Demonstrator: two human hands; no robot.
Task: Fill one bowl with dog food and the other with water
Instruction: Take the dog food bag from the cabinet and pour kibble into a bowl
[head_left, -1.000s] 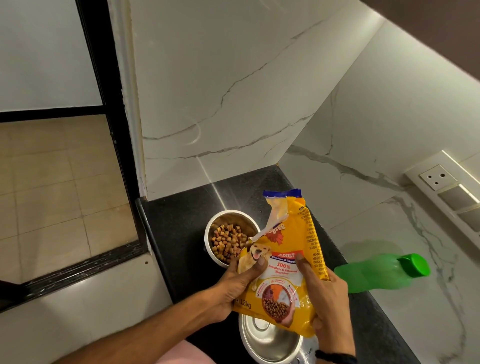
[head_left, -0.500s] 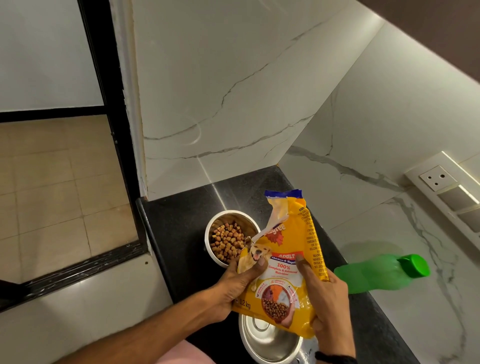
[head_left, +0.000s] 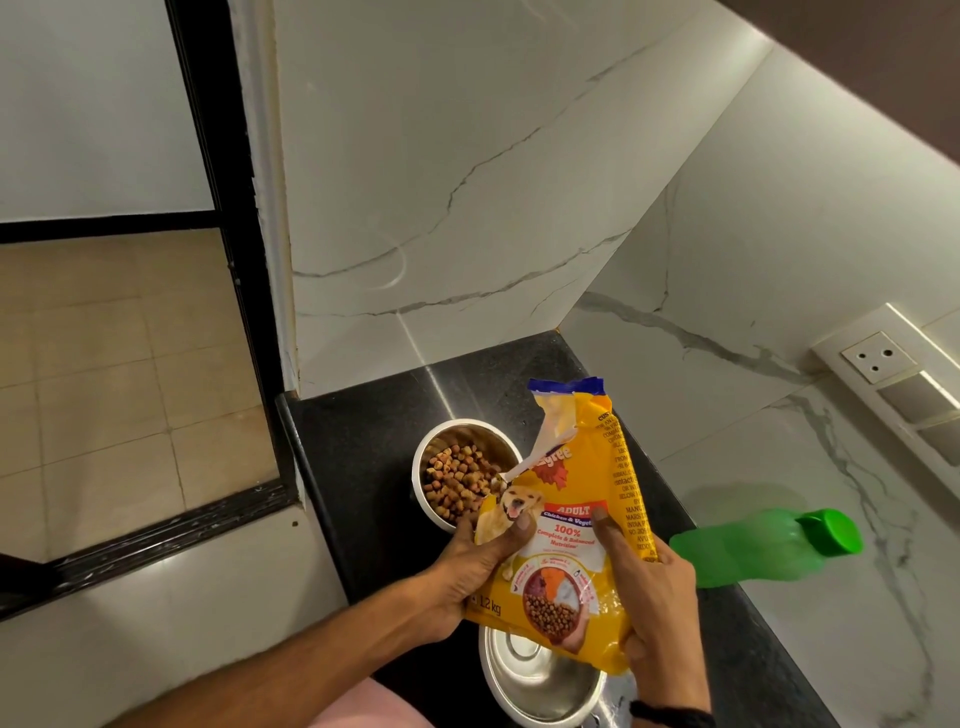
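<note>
Left of the dog food bag (head_left: 571, 519), the filled bowl (head_left: 457, 435) holds kibble on the tabletop (head_left: 353, 467). The left hand (head_left: 470, 566) grips the bag's left edge, thumb across the front. The right hand (head_left: 654, 597) grips its right edge, thumb likewise in front. Beneath the bag sits the empty bowl (head_left: 535, 680); right of the bag, the capped green bottle (head_left: 753, 545). Pouring appears complete: best keep the torn mouth uppermost while setting the bag aside.

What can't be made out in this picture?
Head view only:
Near bowl: far side hidden under the bag.
Bottle: water level unreadable through green plastic.
Bag: food left inside unseen; brand partly covered by torn flap.
Left hand, right hand: fingers behind bag.
</note>
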